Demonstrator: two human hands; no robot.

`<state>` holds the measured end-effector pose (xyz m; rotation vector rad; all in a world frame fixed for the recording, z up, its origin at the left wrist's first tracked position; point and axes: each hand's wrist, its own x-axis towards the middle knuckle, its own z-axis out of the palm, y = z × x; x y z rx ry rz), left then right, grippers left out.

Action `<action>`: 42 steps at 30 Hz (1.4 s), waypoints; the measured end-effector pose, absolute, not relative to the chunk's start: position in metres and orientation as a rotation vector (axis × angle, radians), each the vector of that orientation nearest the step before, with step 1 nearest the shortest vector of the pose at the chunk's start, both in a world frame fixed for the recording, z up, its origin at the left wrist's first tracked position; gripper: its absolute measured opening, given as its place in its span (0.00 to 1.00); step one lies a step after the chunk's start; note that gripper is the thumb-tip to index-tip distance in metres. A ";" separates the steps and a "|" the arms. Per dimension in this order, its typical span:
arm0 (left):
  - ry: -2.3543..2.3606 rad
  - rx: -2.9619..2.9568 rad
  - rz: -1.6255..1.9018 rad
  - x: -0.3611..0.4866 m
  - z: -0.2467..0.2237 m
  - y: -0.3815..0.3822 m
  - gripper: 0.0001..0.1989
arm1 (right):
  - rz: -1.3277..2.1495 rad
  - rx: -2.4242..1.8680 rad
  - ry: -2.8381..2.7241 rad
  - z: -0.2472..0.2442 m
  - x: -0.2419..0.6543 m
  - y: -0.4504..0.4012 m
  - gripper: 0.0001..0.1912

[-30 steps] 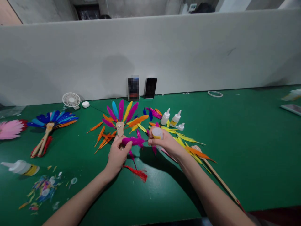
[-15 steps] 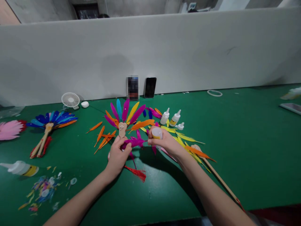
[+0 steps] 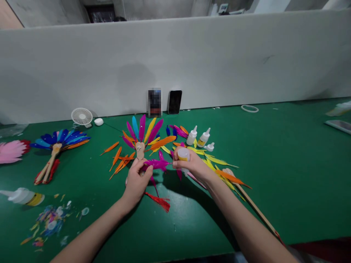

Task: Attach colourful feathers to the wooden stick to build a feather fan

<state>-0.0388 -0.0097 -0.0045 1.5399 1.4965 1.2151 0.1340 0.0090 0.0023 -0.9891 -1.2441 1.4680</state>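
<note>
My left hand point(image 3: 138, 179) is closed around the wooden handle of a feather fan point(image 3: 140, 146), whose magenta, blue, yellow and orange feathers spread upward. Between that thumb and fingers lies a loose magenta feather point(image 3: 157, 164), its quill pointing right. My right hand point(image 3: 192, 162) grips a white glue bottle point(image 3: 183, 154) with its round base up. The right thumb and fingertip meet at the quill's end; whether they pinch it or only touch it I cannot tell. A red tassel point(image 3: 161, 201) hangs below the left hand onto the green table point(image 3: 175, 233).
Small glue bottles point(image 3: 192, 136) stand behind my right hand, near yellow feathers point(image 3: 216, 159) and a wooden stick point(image 3: 255, 204). Orange feathers point(image 3: 116, 159) lie left of the fan. Blue feather fans point(image 3: 57, 140), another glue bottle point(image 3: 26, 196) and scraps point(image 3: 51, 219) are farther left. Phones point(image 3: 174, 102) lean on the partition.
The feather fan has tilted slightly to the left in my left hand. The magenta feather and the glue bottle have hardly moved.
</note>
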 end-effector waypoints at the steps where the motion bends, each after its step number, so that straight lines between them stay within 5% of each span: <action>1: 1.499 1.535 1.216 -0.039 -0.004 -0.010 0.07 | 1.471 -0.987 -1.243 0.003 0.134 0.009 0.08; 42: 1.517 1.675 1.157 -0.039 0.001 -0.010 0.07 | 1.504 -0.974 -1.255 0.003 0.134 0.009 0.09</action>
